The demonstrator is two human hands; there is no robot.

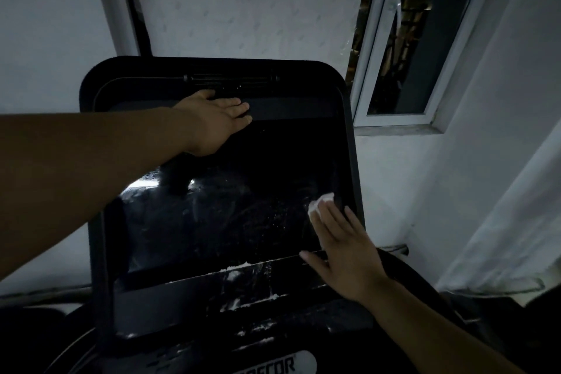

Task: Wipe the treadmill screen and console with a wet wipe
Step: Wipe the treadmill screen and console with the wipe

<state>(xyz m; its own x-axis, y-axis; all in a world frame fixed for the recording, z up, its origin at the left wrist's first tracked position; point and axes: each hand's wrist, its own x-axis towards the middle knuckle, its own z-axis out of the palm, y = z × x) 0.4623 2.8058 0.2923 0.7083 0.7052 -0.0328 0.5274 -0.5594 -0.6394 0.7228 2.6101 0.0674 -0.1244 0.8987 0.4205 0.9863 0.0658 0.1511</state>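
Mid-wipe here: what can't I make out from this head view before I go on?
- Wipe: mostly hidden under the right hand; only a white corner shows.
- Screen: dark and reflective; wet streaks and remaining dirt can't be told apart.
- Screen top: partly covered by the left hand and forearm.
- Logo: cut off by the bottom edge.
- Console below the screen: dim; white residue shows, buttons do not.
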